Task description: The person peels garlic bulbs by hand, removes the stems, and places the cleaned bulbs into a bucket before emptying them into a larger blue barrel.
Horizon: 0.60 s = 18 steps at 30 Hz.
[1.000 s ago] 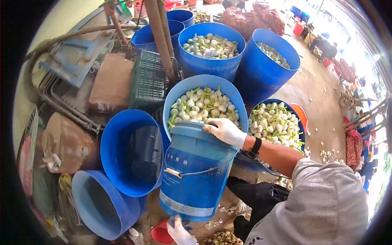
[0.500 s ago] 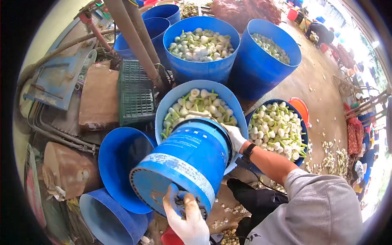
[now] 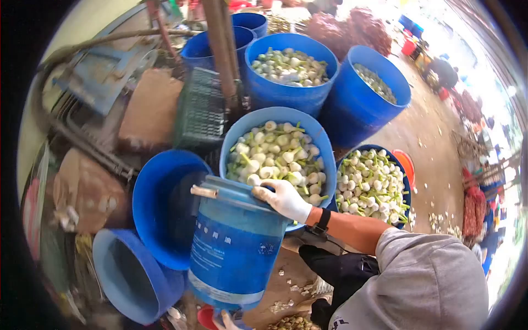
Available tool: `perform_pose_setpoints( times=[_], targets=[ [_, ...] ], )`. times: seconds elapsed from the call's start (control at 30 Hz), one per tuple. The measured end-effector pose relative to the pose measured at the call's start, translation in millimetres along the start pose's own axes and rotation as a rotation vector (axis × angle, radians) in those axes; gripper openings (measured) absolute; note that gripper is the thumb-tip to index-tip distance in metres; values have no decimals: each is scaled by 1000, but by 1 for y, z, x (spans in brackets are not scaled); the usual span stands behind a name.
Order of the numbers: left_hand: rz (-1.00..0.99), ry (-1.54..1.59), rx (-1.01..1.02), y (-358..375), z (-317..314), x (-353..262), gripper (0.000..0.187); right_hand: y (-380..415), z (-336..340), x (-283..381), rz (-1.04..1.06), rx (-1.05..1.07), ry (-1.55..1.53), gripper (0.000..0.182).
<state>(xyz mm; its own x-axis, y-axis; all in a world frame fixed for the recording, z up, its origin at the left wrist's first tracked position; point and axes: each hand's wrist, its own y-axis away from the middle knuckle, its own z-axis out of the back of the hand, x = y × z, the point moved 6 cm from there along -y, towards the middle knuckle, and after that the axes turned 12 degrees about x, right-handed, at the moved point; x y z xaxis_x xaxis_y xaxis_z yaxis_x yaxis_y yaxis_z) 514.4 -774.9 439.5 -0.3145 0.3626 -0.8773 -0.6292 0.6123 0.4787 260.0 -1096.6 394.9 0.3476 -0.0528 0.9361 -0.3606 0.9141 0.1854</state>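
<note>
My right hand (image 3: 283, 200), in a whitish glove, grips the rim of a blue bucket (image 3: 234, 258) with white lettering. This bucket hangs nearly upright, slightly tilted, with its mouth near the top; its inside is hidden. My left hand (image 3: 226, 321) is at its underside, mostly hidden at the lower image edge. Just beyond stands a light-blue barrel (image 3: 325, 137) holding white bulbs with green stems (image 3: 275, 151). A short pale stick-like piece (image 3: 203, 191) shows at the bucket's left rim.
Blue barrels of bulbs (image 3: 291, 96) (image 3: 357, 113) stand behind. A dark-blue tub of bulbs (image 3: 374, 187) is at the right, by an orange basin (image 3: 406, 165). Two blue barrels (image 3: 146, 203) (image 3: 126, 280) are at the left. A brown post (image 3: 221, 55) rises near a green crate (image 3: 201, 104).
The bucket has swung from tipped over the light-blue barrel to nearly upright, lower and nearer me. My left hand moved down with its base. More bulbs show in the barrel.
</note>
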Motion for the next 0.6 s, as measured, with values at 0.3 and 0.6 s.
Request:
perform_pose_setpoints(
  times=[0.3, 0.6],
  targets=[
    [222, 747, -178, 76, 167, 304, 36, 148, -228, 103, 351, 647, 535, 37],
    [315, 1078, -523, 251, 339, 511, 21, 353, -499, 31, 157, 1244, 724, 50]
  ],
)
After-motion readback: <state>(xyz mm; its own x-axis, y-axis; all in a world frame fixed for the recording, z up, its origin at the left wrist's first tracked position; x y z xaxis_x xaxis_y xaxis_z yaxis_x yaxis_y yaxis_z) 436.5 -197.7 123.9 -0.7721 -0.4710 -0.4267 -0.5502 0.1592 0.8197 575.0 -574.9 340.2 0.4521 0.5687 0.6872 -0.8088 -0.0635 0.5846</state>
